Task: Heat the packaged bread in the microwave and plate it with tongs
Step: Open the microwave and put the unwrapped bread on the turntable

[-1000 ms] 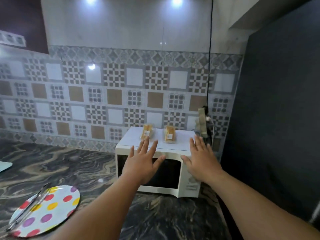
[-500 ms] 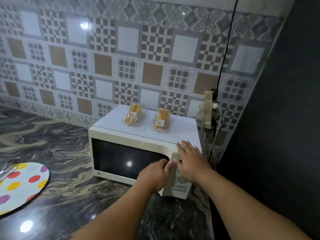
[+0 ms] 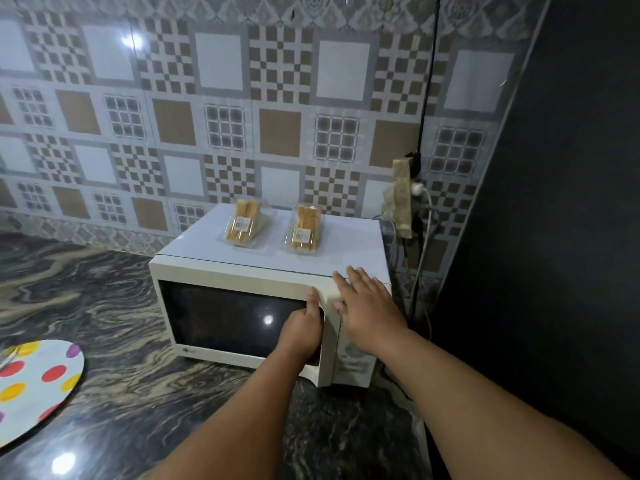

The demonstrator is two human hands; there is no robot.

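Cream-white and boxy, the microwave (image 3: 242,289) stands on the dark marbled counter (image 3: 104,306), its back close to the patterned tile wall (image 3: 221,109). Everything else is placed from it. On its flat top, toward the rear, lie two clear packs of bread: the left bread pack (image 3: 243,224) and the right bread pack (image 3: 303,229), side by side with a small gap between them, each with a small label facing forward. Both packs are well behind the hands.

The left hand (image 3: 302,332) is at the right edge of the microwave's dark door window (image 3: 221,318), thumb up along the door's edge and the other fingers curled around it, so it grips the door at its handle side. The door looks just off the body at its lower right corner, though how far it is open cannot be told. The right hand (image 3: 367,306) lies flat, fingers straight and slightly spread, over the top right front corner of the microwave above the control panel (image 3: 353,358); it holds nothing.

Left of the microwave and nearer the camera, well apart from it, a white plate with coloured dots (image 3: 38,386) rests on the counter, partly cut off by the frame edge. Just right of the microwave's rear corner, a power strip (image 3: 401,199) hangs on the wall with a black cable (image 3: 427,81) running upward. A dark panel (image 3: 571,202) fills the space to the microwave's right.
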